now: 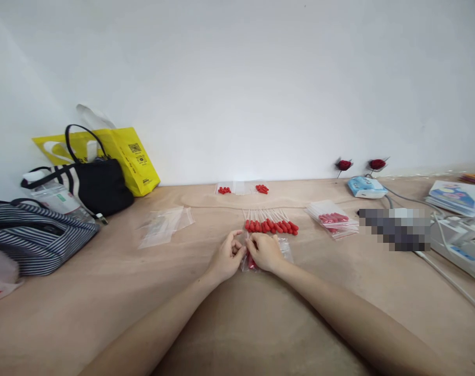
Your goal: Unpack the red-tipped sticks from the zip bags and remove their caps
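My left hand (227, 256) and my right hand (265, 251) meet at the middle of the wooden table (143, 292), both pinched on a small clear plastic bag (286, 248) with something red inside. Just beyond them lies a row of red-tipped clear sticks (271, 224). A stack of filled clear bags (333, 219) with red pieces sits to the right of the row. Empty clear bags (163, 224) lie to the left.
Two small groups of red pieces (262, 188) rest on clear bags near the wall. A black bag (100, 185), yellow bag (131, 156) and striped bag (34, 235) stand at left. A tissue pack (366, 187), cables, booklets (454, 196) and two red flowers (344, 165) are at right.
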### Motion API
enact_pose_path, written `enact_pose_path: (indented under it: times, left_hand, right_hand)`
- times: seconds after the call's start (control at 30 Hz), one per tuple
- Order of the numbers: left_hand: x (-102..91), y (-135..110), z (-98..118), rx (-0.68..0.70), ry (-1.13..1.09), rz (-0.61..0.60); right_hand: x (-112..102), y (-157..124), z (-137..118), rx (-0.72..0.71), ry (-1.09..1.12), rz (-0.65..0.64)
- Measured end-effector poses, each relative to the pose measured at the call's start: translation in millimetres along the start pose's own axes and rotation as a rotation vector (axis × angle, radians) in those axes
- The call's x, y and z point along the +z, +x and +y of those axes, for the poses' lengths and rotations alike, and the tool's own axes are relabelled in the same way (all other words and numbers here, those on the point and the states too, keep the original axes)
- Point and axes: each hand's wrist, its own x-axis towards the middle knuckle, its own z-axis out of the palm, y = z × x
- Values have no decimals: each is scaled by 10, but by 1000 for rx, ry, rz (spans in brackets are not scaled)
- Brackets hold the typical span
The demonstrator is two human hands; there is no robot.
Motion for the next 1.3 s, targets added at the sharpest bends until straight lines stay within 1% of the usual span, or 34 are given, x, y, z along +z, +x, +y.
enact_pose_path:
  times: [0.1, 0.23, 0.37, 0.5, 0.63, 0.7, 0.8, 0.87, 0.97, 1.03, 1.1, 1.2, 1.3]
  left_hand:
    - [15, 14, -20, 33, -13, 44]
    - [30, 16, -43, 18, 9, 118]
    - [49, 1, -38, 12, 84, 150]
    - [52, 7, -53, 26, 144, 174]
    - [30, 28, -80, 21, 203, 262]
    - [21, 25, -80, 27, 183, 249]
    - [8, 6, -78, 35, 110, 170]
    - [-7, -7, -82, 26, 87, 138]
    - [-36, -21, -79, -3, 98, 124]
    - [-52, -29, -53, -41, 83, 120]
    - [-66, -37, -12, -94, 64, 104]
    - [-95, -43, 30, -145, 80, 81]
    - [-128, -39, 33, -104, 139, 67]
  right_hand:
    - [14, -3, -4, -15, -7, 5]
    - [41, 1, -4, -34, -10, 1]
    - [58, 16, 8, -58, -11, -4]
    - [37, 20, 12, -82, 4, -15]
    - [-16, 1, 27, -85, 33, -3]
    - [-40, 0, 51, -66, 67, 17]
    - [-69, 16, 117, -43, 140, 29]
    - [-91, 21, 187, -96, 231, 44]
    - [-134, -26, 346, -281, 347, 112]
    - [-166, -104, 481, -407, 334, 140]
    - [-191, -203, 618, -495, 302, 128]
    - [-209, -329, 780, -556, 243, 84]
    - [-206, -385, 853, -530, 217, 64]
